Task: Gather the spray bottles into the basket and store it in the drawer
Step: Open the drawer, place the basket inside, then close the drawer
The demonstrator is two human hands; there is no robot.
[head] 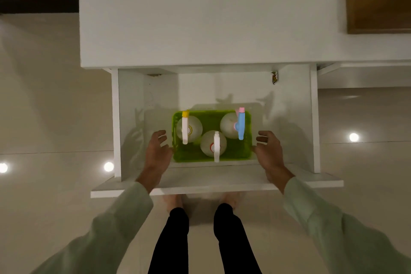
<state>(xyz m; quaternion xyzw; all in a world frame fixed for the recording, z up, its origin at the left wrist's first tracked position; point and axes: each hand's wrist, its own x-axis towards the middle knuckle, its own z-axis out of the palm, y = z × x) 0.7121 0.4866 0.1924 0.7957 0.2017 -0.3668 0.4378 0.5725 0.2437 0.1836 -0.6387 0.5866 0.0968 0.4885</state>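
Green basket [212,155] with three spray bottles [189,128] down inside open drawer [289,118], between both hands. Left hand [157,151] and right hand [268,153] spread, holding nothing, flanking its ends, likely just releasing.

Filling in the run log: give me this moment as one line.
stage: storing | basket: in open drawer, three spray bottles inside | left hand, right hand: open beside basket

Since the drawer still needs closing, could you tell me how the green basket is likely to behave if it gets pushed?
The green basket sits flat on the drawer floor, so it would probably slide, not tip. Its three upright spray bottles look top-heavy and may wobble. The mesh walls look thin, so likely somewhat flexible.
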